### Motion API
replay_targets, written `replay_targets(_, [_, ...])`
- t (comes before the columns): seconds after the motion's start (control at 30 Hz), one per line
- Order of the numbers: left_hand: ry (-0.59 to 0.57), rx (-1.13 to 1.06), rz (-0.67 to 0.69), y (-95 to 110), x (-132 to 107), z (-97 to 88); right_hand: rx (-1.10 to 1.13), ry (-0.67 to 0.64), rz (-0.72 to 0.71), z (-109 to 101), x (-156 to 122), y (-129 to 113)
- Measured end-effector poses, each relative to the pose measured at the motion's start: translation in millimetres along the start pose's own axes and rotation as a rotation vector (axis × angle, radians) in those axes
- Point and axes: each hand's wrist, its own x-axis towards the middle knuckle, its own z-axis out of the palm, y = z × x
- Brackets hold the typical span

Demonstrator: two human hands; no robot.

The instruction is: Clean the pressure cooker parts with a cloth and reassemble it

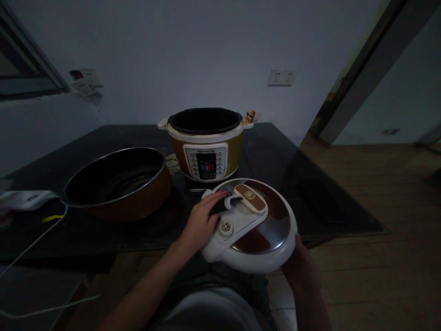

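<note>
Lid (257,230): held tilted between both hands, in front of cooker (206,145).
Left hand (201,220): fingers curled on lid's handle (246,197).
Right hand (301,266): cupping lid's near rim from below.

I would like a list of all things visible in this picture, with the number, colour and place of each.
cooker: 1, gold and white, open, back of the table
pot: 1, brown outside, dark inside, left of the cooker
lid: 1, white and brown, held at the table's near edge
table: 1, black, centre
cable: count unclear, white, lower left
wall sockets: 2, white, one right above the cooker, one far left
left hand: 1, gripping the lid's handle
right hand: 1, under the lid's right rim
</note>
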Motion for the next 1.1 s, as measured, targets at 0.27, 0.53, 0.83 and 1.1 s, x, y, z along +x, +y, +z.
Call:
replay_targets(0.27, [-0.285,0.425,-0.111,35.8,32.7,4.4,-0.015,0.035,-0.001,5.0,-0.2,-1.9])
replay_targets(0.53, [-0.204,0.784,0.252,53.3,-19.4,45.8,-0.011,-0.003,0.016,14.0,-1.6,-8.5])
replay_targets(0.83, [-0.398,0.447,0.494,47.2,-21.4,12.5,-0.01,0.003,0.014,17.4,-1.7,-8.2])
replay_targets(1.1, [0.16,-0.368,-0.347,14.1,18.6,-21.9,-0.005,0.026,-0.01,7.4,-1.2,-5.1])
